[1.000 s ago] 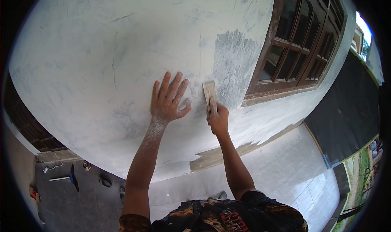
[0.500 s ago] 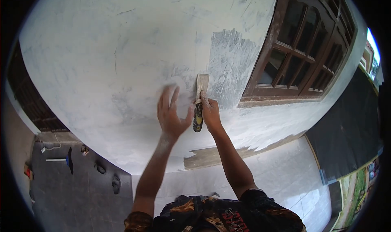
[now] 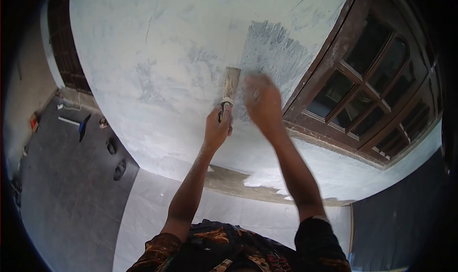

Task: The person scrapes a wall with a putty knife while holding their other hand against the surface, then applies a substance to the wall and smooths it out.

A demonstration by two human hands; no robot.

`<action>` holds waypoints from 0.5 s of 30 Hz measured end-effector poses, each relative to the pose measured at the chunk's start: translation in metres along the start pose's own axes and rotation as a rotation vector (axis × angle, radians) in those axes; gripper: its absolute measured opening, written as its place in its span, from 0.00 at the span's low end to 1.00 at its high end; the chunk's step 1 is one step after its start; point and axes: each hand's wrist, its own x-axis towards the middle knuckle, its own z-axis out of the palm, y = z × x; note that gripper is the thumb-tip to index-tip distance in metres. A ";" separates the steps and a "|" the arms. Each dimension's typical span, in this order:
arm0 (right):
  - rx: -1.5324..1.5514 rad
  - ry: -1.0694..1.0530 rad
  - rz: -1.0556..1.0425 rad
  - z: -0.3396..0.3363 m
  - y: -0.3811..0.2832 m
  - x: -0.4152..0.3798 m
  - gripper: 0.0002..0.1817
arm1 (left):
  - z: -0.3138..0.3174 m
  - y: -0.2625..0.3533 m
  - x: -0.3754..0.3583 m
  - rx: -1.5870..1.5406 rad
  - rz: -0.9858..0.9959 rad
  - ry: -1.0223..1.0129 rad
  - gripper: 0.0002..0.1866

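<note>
My left hand (image 3: 217, 130) is wrapped round the handle of a putty knife (image 3: 232, 83), whose pale, smeared blade points up in front of the wall. Just right of the blade is my right hand (image 3: 265, 102), its fingers smeared by motion and partly turned away. Behind both hands stands a whitish plastered wall (image 3: 186, 24) with bluish-grey streaks. A rough grey patch (image 3: 274, 45) lies on it, up and right of the knife, close to my right hand.
A brown wooden window (image 3: 334, 114) with glass panes is set in the wall at right. White sheeting (image 3: 148, 200) covers the floor by the wall. On the dark floor at left lie dark footwear (image 3: 119, 170) and a blue-headed tool (image 3: 84, 128). Black sheeting (image 3: 396, 210) hangs at lower right.
The putty knife has passed from my right hand to my left. My right hand has moved up and right of the blade. The view has turned, bringing the window nearer.
</note>
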 end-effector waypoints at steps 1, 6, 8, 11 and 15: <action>-0.124 -0.002 -0.014 -0.015 -0.003 0.017 0.13 | 0.003 -0.003 0.000 0.035 0.003 0.021 0.15; -0.405 0.060 -0.605 -0.030 0.039 0.084 0.22 | 0.018 -0.013 -0.002 0.025 0.054 0.137 0.15; -0.461 0.042 -0.654 -0.024 0.060 0.093 0.23 | 0.019 -0.015 -0.003 0.007 0.066 0.153 0.16; -0.524 0.028 -0.681 -0.018 0.066 0.091 0.25 | 0.018 -0.016 -0.006 0.020 0.053 0.189 0.18; -0.539 0.027 -0.668 -0.014 0.068 0.090 0.25 | 0.011 -0.012 -0.004 0.025 -0.016 0.180 0.19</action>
